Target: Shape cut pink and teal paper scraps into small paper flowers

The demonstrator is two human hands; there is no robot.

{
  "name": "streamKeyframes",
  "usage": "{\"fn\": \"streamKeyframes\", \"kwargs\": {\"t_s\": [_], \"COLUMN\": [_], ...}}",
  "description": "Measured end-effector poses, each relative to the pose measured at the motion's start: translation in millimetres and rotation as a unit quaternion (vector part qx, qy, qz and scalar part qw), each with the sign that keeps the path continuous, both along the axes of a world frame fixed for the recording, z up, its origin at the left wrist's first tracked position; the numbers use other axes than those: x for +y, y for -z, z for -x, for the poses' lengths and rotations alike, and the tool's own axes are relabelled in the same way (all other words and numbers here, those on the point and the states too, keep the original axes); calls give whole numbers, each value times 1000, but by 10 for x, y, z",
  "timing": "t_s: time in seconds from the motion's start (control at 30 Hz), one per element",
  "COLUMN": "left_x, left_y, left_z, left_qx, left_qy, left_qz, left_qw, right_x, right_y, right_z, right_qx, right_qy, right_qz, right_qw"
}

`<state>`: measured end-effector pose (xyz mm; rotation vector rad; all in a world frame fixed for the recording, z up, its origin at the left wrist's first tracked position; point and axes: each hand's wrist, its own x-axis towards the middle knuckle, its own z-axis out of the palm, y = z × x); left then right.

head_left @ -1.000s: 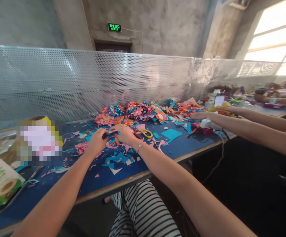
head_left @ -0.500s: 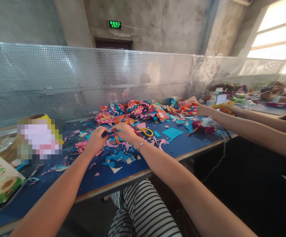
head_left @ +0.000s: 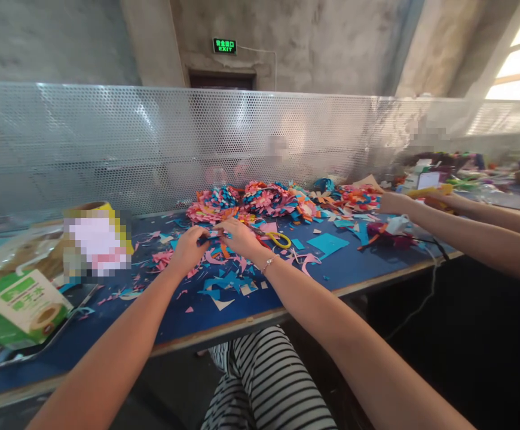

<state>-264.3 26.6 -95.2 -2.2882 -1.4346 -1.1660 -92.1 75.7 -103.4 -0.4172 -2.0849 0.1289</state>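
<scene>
My left hand is closed, its fingertips pinched together over the littered table. Right beside it, my right hand is closed too, with its fingertips meeting the left ones. Between them is a small piece of paper, bluish and mostly hidden by the fingers. Scissors with a yellow handle lie just right of my right hand. Pink paper strips lie left of my left hand. Blue paper scraps are scattered on the near side of both hands.
Fringed paper flowers are heaped along the perforated metal screen. A blue paper sheet lies to the right. On the left stand a green box and a yellow roll. A co-worker's hands reach in from the right.
The view has turned slightly left, so everything sits further right in the picture. Both my hands stay together, fingertips pinched, with small shifts of the fingers.
</scene>
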Motion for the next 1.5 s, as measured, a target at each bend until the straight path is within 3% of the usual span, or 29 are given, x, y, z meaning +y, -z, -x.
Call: {"fn": "streamKeyframes", "kwargs": {"t_s": [0.4, 0.83, 1.3, 1.5], "left_x": [-17, 34, 59, 98], "left_y": [45, 57, 4, 34], "left_z": [-10, -24, 39, 59], "left_qx": [-143, -218, -229, -236], "left_qy": [-11, 51, 16, 25], "left_qz": [56, 133, 134, 145], "left_qw": [988, 966, 964, 961], "right_x": [-28, 12, 2, 21], "right_y": [19, 29, -36, -41], "right_z": [-22, -18, -55, -97], "right_qx": [33, 70, 31, 8], "right_qy": [9, -32, -12, -7], "right_qz": [36, 125, 182, 169], "right_qw": [999, 989, 983, 986]}}
